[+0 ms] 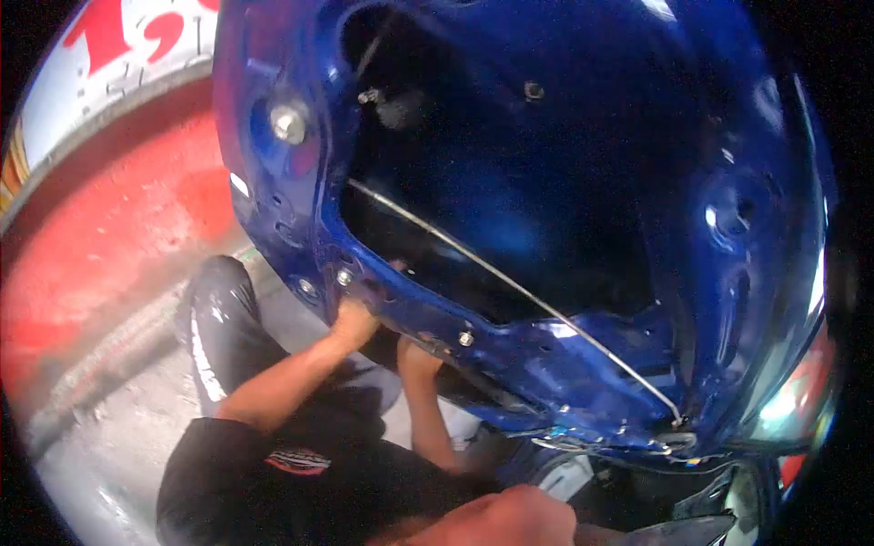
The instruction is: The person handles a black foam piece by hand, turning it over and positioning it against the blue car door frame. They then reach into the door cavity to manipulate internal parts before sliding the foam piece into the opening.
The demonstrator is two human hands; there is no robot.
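Observation:
A glossy blue car panel (419, 305) with a large dark opening fills the upper and right side of the head view. My left hand (357, 320) is closed at its lower edge, fingers curled against the metal and partly out of sight. Just to the right, my right hand (419, 357) reaches up under the same edge. Its fingers are hidden behind the panel. A thin metal rod (510, 280) runs slantwise across the opening. Bolts show on the frame, one bolt (345, 278) just above my left hand and another bolt (466, 338) right of my right hand.
On the left is a red wall (118, 237), with a white sign with red lettering (137, 55) above it. Pale concrete floor (127, 409) lies below. Dark car parts (628, 496) sit at the lower right. A blurred patch of skin (501, 523) crosses the bottom edge.

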